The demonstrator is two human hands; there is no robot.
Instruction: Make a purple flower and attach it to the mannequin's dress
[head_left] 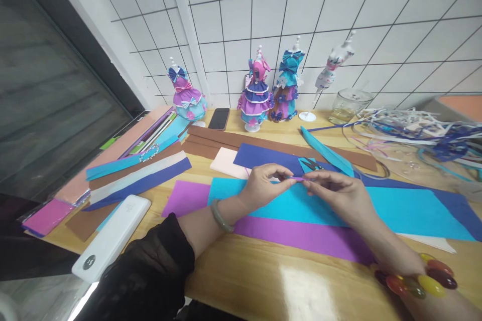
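Between my two hands stretches a thin purple strip, pinched at both ends. My left hand, with a bangle at the wrist, grips one end between thumb and fingers. The other end is pinched by my right hand, which has a beaded bracelet on its wrist. Beneath both hands lies a turquoise paper sheet, partly over a purple sheet. Just behind the fingers, dark scissors rest on blue paper. A folded turquoise strip sticks up beside them.
Dressed mini mannequins and a bare one stand along the tiled wall. A phone, a glass jar and tangled ribbons are at the back. Paper strips and a white power bank lie left.
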